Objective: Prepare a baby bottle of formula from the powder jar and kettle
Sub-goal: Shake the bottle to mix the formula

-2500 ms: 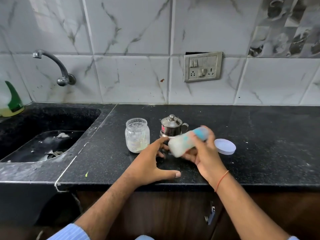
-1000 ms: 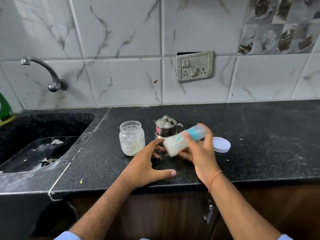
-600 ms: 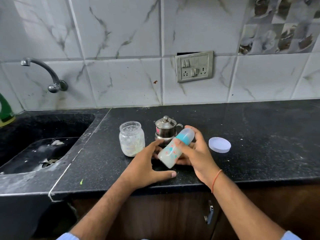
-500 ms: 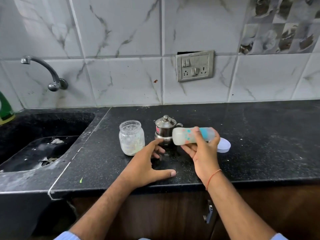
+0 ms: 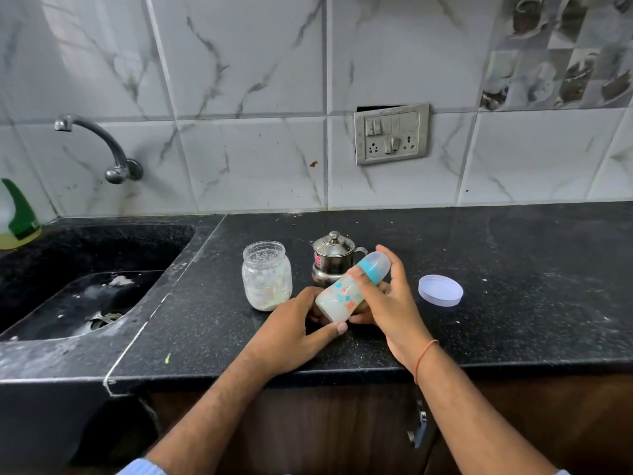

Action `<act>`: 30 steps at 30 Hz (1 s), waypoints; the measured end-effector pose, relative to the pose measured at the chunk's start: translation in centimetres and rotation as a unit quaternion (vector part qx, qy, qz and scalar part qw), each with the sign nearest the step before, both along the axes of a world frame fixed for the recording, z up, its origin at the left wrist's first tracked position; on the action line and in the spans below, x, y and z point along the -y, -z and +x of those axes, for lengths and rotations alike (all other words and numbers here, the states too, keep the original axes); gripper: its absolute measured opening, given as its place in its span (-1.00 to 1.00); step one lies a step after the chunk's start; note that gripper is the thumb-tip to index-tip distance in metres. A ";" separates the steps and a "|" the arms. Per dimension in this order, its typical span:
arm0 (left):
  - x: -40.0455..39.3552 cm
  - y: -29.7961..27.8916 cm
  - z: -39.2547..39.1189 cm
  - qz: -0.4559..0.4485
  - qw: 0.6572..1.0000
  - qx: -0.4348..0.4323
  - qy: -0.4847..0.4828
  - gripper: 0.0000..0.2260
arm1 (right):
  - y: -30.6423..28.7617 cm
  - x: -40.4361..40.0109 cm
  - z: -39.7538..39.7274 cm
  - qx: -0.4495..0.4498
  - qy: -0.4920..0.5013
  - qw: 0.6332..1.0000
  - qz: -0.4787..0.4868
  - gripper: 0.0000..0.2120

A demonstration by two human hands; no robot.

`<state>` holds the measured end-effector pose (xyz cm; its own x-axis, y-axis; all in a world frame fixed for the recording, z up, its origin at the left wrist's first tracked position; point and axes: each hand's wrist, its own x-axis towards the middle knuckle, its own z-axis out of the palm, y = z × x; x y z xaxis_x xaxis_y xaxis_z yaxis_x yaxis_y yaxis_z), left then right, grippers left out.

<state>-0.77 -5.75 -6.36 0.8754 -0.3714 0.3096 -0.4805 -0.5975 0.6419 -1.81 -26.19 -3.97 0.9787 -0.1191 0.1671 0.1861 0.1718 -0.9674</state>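
Black stone: 1 speckled countertop (image 5: pixel 513 286) carries the task things, with 1 sunken sink (image 5: pixel 85 296) of the same dark stone at its left end.
Baby bottle: 1 baby bottle (image 5: pixel 342 296), tilted with its base low toward the person and its capped top up and to the right; milky white liquid fills the body, which has small teal and red marks, and a teal collar sits under a clear cap.
Right hand: 1 right hand (image 5: pixel 390 299) grips the bottle, fingers curled round its upper half near the collar; an orange thread circles the wrist.
Left hand: 1 left hand (image 5: pixel 291 330) rests on the countertop just below the bottle's base, thumb stretched toward the right and fingers loosely bent under the bottle; whether they touch the base cannot be told, and the hand holds nothing visible.
Powder jar: 1 glass powder jar (image 5: pixel 267 275), open, upright, left of the bottle, with white powder smeared inside and a little at the bottom.
Kettle: 1 small steel kettle (image 5: pixel 330 258), lidded, standing behind the bottle and between jar and right hand.
Lid: 1 pale round lid (image 5: pixel 440 290) lying flat on the countertop, right of the right hand and apart from it.
Wall: 1 tap (image 5: pixel 102 145) above the sink, 1 switch-and-socket plate (image 5: pixel 391 133) on marble-pattern tiles.
Far left: 1 green-topped bottle (image 5: pixel 17 217) of yellow liquid, cut by the frame edge.
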 end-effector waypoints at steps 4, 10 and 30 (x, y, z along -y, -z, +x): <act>-0.2 0.2 0.1 -0.010 1.000 -0.008 0.014 -0.52 | 0.0 0.8 -0.1 -0.010 -0.060 0.997 0.040 -0.38; -0.2 0.0 -0.3 -0.015 0.997 -0.054 0.051 -0.66 | -0.1 1.0 -0.6 0.008 -0.111 0.993 0.039 -0.09; 0.0 0.2 -0.6 -0.016 0.999 0.008 0.032 -0.08 | -0.2 1.2 -0.3 0.018 0.040 0.985 0.164 -0.35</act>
